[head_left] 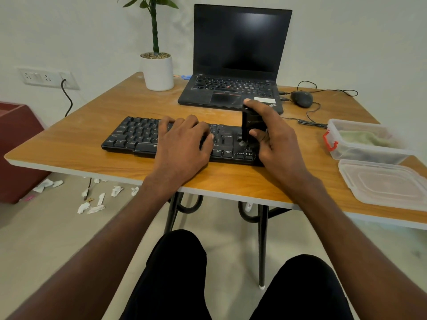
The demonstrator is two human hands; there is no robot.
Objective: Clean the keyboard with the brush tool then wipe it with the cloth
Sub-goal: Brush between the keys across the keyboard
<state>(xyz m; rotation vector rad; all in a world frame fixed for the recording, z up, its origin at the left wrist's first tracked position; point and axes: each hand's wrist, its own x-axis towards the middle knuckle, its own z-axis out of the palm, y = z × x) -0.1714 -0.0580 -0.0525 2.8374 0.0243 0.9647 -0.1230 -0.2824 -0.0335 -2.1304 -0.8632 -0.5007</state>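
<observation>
A black keyboard [138, 137] lies across the wooden table [97, 116] near its front edge. My left hand [182, 144] rests flat on the keyboard's middle keys with fingers spread. My right hand [275, 139] grips a black brush tool [250, 122] held upright, its lower tip touching the keys at the keyboard's right end. A greenish cloth [367, 138] lies inside a clear plastic box [360, 153] at the table's right side.
An open black laptop [235, 65] stands behind the keyboard, with a wired mouse [301, 99] to its right. A white potted plant [158, 71] sits at the back left. The box's lid [383, 183] lies at the front right. Paper scraps litter the floor [97, 199].
</observation>
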